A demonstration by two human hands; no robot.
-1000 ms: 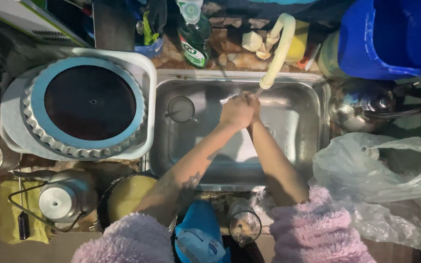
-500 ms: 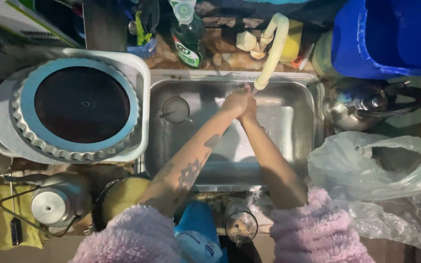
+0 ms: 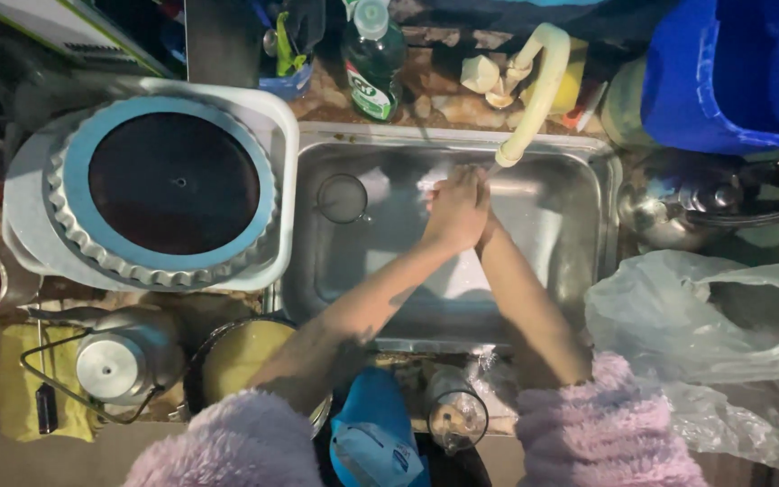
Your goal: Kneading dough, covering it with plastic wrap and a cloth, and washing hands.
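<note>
Near the bottom edge, fuzzy pink sleeves [image 3: 606,433] were cut off. Both arms reached into the metal sink [image 3: 579,271]. Under the pale tap [image 3: 534,86], the left hand [image 3: 457,212] covered the right hand [image 3: 490,225], pressed together; whether the fingers held anything could not be told. Behind the sink stood a green bottle [image 3: 373,59] with a white label. Clutter crowded every side.

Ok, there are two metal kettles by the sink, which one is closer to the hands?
The shiny kettle right of the sink, under the blue tub, is closer to the clasped hands. The other kettle, with a wire handle, sits at the lower left, farther off.
</note>
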